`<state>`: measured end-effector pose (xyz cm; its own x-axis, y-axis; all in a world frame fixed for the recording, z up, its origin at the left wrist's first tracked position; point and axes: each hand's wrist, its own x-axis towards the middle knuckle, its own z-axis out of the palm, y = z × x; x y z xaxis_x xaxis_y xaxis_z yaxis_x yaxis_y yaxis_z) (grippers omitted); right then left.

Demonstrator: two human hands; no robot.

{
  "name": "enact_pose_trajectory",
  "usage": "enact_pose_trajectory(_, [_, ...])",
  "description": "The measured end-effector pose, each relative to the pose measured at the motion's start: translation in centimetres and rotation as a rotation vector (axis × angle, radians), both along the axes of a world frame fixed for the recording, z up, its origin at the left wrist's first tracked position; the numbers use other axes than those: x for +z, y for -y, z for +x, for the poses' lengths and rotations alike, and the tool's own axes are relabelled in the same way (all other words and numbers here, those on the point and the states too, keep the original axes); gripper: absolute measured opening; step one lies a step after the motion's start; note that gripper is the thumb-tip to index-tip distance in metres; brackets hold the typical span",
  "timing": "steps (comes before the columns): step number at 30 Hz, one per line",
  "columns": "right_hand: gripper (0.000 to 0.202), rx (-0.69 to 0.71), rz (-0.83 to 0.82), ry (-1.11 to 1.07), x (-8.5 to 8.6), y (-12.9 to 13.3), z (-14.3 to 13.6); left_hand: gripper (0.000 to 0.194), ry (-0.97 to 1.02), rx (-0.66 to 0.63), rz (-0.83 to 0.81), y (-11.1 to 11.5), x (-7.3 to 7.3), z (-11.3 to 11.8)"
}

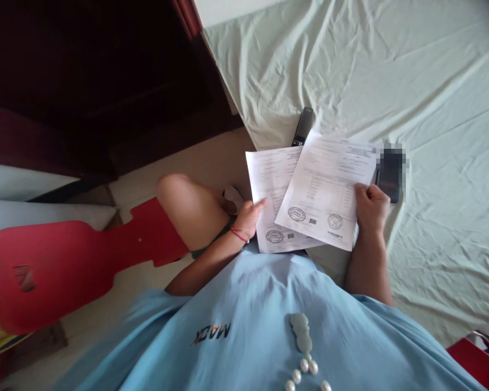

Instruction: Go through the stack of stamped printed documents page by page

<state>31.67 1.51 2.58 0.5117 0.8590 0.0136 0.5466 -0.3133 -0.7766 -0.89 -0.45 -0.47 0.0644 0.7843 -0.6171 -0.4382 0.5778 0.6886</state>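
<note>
My left hand (248, 218), with a red string round its wrist, pinches the left edge of a printed sheet of paper (264, 179), its thumb lying on the front. A second printed sheet (328, 176) overlaps the first from the right; its right edge is gripped in my right hand (372, 207), fingers curled. Both sheets bear round or oval stamps and a small square code near the bottom. Part of the left sheet is hidden behind the right one. The small print is too blurred to read.
A pale green sheet (440, 228) covers the bed beside me. On it lie a dark handheld device (303, 125) beyond the papers and a dark phone-like object (390, 176), partly pixelated, by my right hand. A red plastic chair (52, 266) stands at left.
</note>
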Motion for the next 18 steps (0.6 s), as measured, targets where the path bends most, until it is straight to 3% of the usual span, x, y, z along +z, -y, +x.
enact_pose_trajectory(3, [0.038,0.023,-0.02,0.037,0.1,0.2,0.0,0.064,-0.139,0.037,0.067,-0.3,0.6,-0.9])
enact_pose_trajectory(7, [0.036,0.031,-0.043,0.038,-0.3,0.2,0.4,0.065,-0.291,0.068,0.154,-0.7,2.7,-4.8])
enact_pose_trajectory(13, [0.038,0.089,-0.06,0.023,-1.0,0.2,0.2,0.039,-0.593,0.226,0.322,-0.4,9.2,-10.4])
enact_pose_trajectory(18, [0.041,0.169,-0.055,0.027,-0.2,0.3,-0.6,0.024,-0.716,0.353,0.561,-0.7,14.2,-10.5])
